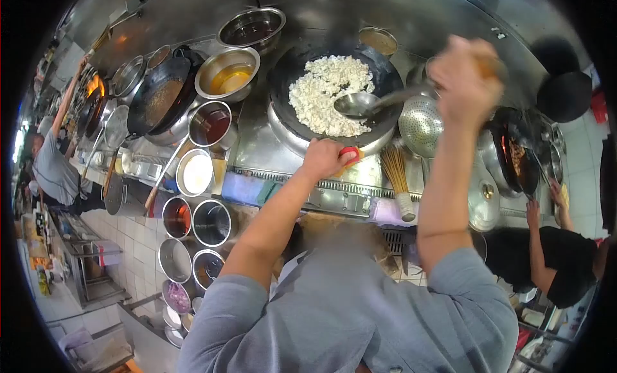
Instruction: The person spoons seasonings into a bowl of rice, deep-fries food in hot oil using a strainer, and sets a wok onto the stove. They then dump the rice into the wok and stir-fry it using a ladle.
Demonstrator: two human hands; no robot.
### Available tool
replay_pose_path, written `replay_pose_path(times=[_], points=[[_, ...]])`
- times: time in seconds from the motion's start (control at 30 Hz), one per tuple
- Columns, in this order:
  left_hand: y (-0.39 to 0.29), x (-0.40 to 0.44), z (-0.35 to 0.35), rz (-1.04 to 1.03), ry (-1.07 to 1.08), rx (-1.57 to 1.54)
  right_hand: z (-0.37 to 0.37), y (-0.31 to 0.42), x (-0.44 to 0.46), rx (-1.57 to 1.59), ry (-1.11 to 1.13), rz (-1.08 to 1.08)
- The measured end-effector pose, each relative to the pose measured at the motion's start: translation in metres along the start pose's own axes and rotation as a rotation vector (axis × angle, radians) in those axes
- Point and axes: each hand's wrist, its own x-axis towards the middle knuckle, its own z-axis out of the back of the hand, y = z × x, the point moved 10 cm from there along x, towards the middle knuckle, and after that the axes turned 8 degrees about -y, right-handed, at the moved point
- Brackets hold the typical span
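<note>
A black wok [283, 77] sits on the stove in front of me, holding white lumpy food [321, 90] that looks like rice. My left hand [326, 158] is closed at the wok's near rim, gripping a red and yellow cloth [350, 155]; the fingertips are partly hidden. Raised to the right, my right hand [466, 83] is smeared by motion but wrapped round the handle of a steel ladle [357, 105]. The ladle's bowl rests in the food, at its right side. A bamboo brush [395, 173] lies just right of the cloth.
A perforated strainer [421, 125] lies to the right. Bowls of oil [230, 80] and dark liquid [252, 31] stand left of the wok, with several seasoning pots below. Another wok [164, 100] is farther left. Co-workers [61, 161] stand at both sides; flames show near them.
</note>
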Motion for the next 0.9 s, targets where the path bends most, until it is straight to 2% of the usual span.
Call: replay_pose_path(times=[0.1, 0.17, 0.2, 0.23, 0.27, 0.3, 0.37, 0.43, 0.5, 0.53, 0.57, 0.6, 0.73, 0.77, 0.8, 0.83, 0.87, 0.9], points=[[-0.008, 0.006, -0.006, 0.082, 0.026, 0.166, 0.016, 0.034, -0.035, 0.129, -0.144, 0.001], [-0.023, 0.012, -0.012, 0.047, 0.046, 0.231, 0.011, -0.045, -0.04, -0.18, 0.084, 0.134], [-0.022, 0.015, -0.017, 0.078, 0.035, 0.235, 0.01, -0.035, -0.032, -0.188, 0.083, 0.136], [-0.02, 0.016, -0.023, 0.11, 0.028, 0.241, 0.021, -0.023, -0.018, -0.061, -0.036, 0.119], [-0.023, 0.014, -0.014, 0.11, -0.076, 0.194, 0.024, -0.009, -0.001, 0.081, -0.143, 0.114], [-0.018, 0.015, -0.012, 0.12, -0.083, 0.196, 0.038, 0.009, 0.007, 0.185, -0.201, 0.154], [-0.029, -0.004, 0.018, -0.108, -0.419, -0.004, 0.057, -0.012, 0.014, 0.199, -0.212, 0.214], [-0.019, -0.011, 0.019, -0.141, -0.36, -0.007, 0.027, -0.078, 0.013, 0.097, -0.036, -0.004], [-0.004, -0.006, -0.001, -0.073, -0.092, 0.066, 0.0, -0.06, 0.041, 0.078, 0.033, -0.063], [-0.005, -0.002, -0.002, -0.085, -0.034, 0.108, -0.007, -0.045, 0.045, 0.069, 0.008, -0.109], [-0.006, 0.002, 0.002, -0.087, -0.042, 0.107, -0.017, -0.037, 0.049, 0.068, -0.006, -0.138], [-0.004, 0.004, 0.002, -0.073, -0.014, 0.12, -0.023, -0.022, 0.04, 0.163, 0.005, -0.08], [-0.006, 0.001, -0.002, -0.037, 0.063, 0.098, -0.051, -0.08, 0.006, 0.264, 0.176, -0.235], [-0.006, 0.005, 0.0, -0.031, 0.045, 0.108, -0.036, -0.081, 0.028, -0.003, 0.028, -0.164], [-0.007, 0.002, -0.007, -0.043, 0.051, 0.105, -0.027, -0.066, 0.045, -0.044, -0.012, -0.102], [-0.004, 0.006, -0.008, -0.054, 0.037, 0.11, -0.007, -0.038, 0.054, -0.237, -0.095, -0.031], [-0.005, 0.004, -0.005, -0.08, -0.051, 0.064, 0.013, -0.012, 0.057, -0.159, -0.204, 0.046], [-0.004, 0.003, -0.006, -0.079, -0.056, 0.069, 0.038, -0.015, 0.055, 0.001, -0.182, -0.045]])
